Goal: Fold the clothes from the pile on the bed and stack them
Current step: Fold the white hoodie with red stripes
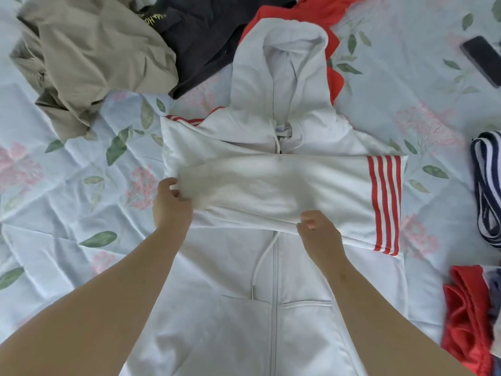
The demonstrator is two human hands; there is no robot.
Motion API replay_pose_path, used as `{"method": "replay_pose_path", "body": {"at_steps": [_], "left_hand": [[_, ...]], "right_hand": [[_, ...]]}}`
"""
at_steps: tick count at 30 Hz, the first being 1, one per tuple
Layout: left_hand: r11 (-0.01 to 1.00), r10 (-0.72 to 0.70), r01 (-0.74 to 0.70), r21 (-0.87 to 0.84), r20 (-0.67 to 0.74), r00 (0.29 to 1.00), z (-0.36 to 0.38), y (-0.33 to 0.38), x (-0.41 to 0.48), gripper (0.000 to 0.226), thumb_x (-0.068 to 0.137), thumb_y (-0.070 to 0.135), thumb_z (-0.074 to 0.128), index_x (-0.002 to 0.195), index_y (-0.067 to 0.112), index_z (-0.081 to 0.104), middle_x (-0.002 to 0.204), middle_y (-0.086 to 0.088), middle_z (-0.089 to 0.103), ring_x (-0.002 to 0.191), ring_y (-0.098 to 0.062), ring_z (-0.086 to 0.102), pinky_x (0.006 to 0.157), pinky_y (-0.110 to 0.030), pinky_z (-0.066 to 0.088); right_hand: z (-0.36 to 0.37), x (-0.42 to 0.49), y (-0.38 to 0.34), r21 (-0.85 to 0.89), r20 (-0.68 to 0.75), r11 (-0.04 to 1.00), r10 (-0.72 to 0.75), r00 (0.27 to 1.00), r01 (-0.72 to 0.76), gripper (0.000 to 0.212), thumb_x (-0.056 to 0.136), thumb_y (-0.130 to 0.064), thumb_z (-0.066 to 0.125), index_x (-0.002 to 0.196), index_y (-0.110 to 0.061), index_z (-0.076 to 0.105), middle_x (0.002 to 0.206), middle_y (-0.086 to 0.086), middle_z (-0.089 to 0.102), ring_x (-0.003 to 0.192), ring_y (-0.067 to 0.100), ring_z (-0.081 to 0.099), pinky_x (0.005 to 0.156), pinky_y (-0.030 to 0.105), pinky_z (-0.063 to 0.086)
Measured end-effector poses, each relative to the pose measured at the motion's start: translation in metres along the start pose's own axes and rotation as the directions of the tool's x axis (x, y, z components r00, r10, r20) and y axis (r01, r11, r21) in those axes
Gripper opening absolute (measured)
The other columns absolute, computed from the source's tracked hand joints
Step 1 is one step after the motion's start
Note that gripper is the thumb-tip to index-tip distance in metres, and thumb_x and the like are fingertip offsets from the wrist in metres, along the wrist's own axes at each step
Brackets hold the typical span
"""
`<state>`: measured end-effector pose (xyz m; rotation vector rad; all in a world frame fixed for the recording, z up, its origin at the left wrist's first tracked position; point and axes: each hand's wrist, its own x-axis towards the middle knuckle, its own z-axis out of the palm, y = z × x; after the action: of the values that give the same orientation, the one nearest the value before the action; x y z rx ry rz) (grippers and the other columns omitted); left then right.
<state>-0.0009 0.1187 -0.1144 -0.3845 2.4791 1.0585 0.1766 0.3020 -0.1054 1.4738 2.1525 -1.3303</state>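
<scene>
A white zip hoodie (273, 321) with red stripes lies face up on the bed, hood pointing away from me. Both sleeves are folded across its chest; the upper sleeve (284, 185) runs from the striped right shoulder to the left. My left hand (170, 202) grips that sleeve's cuff end at the left. My right hand (317, 234) pinches the sleeve's lower edge near the zip. The unfolded pile lies beyond: a beige garment (95, 55), a black one (206, 36) and a red one (320, 12) partly under the hood.
The bed has a pale floral sheet (67, 199). A dark phone (485, 61) lies at the far right. A navy-and-white striped garment (488, 185) and a red garment (466, 321) sit at the right edge.
</scene>
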Motion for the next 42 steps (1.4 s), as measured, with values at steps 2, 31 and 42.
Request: {"method": "replay_pose_path", "body": {"at_steps": [2,31,42], "left_hand": [[0.883,0.239,-0.206,0.423,-0.027,0.971,0.006,0.004,-0.006,0.067,0.083,0.009,0.057,0.141,0.025,0.029,0.146,-0.008,0.032,0.128,-0.032,0.033,0.1,-0.046,0.032],[0.484,0.316,-0.675,0.557,0.609,0.728,0.107,0.039,0.102,0.065,0.064,0.085,-0.006,0.103,0.059,-0.051,0.145,0.018,-0.037,0.129,-0.013,-0.042,0.098,-0.044,-0.033],[0.879,0.455,-0.435,-0.194,0.066,0.888,0.064,0.088,0.038,0.031,0.095,0.046,0.034,0.083,0.028,0.056,0.088,0.018,0.058,0.094,-0.013,0.056,0.08,-0.023,0.04]], "right_hand": [[-0.003,0.011,-0.012,0.017,-0.055,1.0,-0.022,0.998,0.023,0.028,0.089,-0.013,0.05,0.116,-0.016,0.058,0.105,0.002,0.061,0.103,0.024,0.055,0.077,0.026,0.036],[-0.04,0.232,-0.257,0.585,-0.258,0.784,-0.064,0.964,0.209,0.03,0.098,-0.043,0.04,0.097,-0.019,0.059,0.126,0.014,0.053,0.08,0.019,0.054,0.065,0.029,0.049],[-0.021,0.085,-0.142,0.943,0.226,0.246,0.027,0.974,-0.225,0.024,0.092,-0.031,0.054,0.072,-0.019,0.053,0.078,-0.003,0.067,0.079,0.015,0.063,0.075,0.026,0.048]]}}
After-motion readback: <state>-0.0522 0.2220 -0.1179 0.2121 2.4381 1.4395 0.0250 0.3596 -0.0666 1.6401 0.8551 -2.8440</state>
